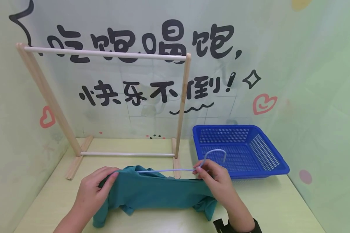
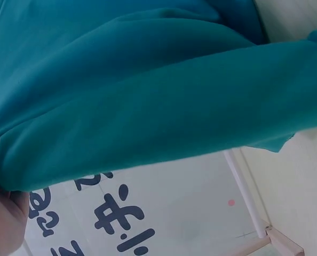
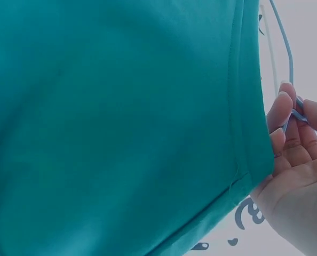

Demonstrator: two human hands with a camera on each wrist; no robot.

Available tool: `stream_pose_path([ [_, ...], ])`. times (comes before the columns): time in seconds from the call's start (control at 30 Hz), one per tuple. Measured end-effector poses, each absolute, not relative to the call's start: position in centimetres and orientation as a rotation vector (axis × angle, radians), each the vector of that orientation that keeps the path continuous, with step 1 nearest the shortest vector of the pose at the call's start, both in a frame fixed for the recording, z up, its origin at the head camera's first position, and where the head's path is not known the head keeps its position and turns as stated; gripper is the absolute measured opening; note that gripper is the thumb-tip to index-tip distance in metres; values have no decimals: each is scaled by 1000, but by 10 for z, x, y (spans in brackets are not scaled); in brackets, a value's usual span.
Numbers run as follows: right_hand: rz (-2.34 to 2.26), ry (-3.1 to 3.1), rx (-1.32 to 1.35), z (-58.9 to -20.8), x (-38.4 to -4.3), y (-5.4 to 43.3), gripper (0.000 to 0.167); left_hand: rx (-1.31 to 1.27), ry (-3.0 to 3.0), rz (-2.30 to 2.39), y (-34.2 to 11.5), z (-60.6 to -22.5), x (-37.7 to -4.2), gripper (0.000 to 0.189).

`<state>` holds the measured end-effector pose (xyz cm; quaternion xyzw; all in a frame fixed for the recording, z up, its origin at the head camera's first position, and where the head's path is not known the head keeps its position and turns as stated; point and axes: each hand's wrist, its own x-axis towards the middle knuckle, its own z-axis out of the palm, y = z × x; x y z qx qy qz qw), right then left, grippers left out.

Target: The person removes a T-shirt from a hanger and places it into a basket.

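Note:
A teal garment [image 1: 160, 194], apparently a shirt, hangs stretched between both hands just over the table. My left hand [image 1: 91, 191] grips its upper left edge, thumb on the near side. A thin pale blue hanger [image 1: 169, 170] lies along the garment's top, its left end hidden inside the cloth. My right hand [image 1: 217, 181] pinches the hanger close to its hook, which curves up and to the right. In the right wrist view, the hemmed edge of the garment [image 3: 116, 128] also touches this hand's lower fingers. Cloth covers most of the left wrist view.
Behind the garment at left stands a wooden rack [image 1: 183, 106] with white crossbars. A blue plastic basket [image 1: 280, 170] sits at the back right of the pale table [image 1: 268, 207]. A printed curtain [image 1: 303, 97] encloses the back and sides.

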<state>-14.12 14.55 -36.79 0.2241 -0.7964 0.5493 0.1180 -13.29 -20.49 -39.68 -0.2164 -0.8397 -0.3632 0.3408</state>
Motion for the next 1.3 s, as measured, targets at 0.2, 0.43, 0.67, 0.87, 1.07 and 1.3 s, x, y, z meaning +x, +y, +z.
stream_pose_path([
  [0.2, 1655, -2285, 666, -369, -140, 154, 12, -509, -2161, -985, -204, -399, -132, 24],
  [0.43, 1652, -2271, 690, -368, -138, 160, 14, -412, -2178, -1000, -204, -402, -131, 19],
  [0.67, 1696, -2301, 657, -369, -137, 166, 15, -208, -2187, -1165, -203, -404, -133, 12],
  [0.87, 1675, -2296, 649, -372, -137, 168, 15, -124, -2221, -1162, -202, -403, -133, 12],
  [1.07, 1707, -2246, 647, -373, -137, 169, 17, -74, -2259, -1159, -201, -403, -134, 14],
  [1.3, 1736, -2203, 652, -373, -138, 167, 17, -52, -2264, -1184, -201, -405, -135, 15],
])
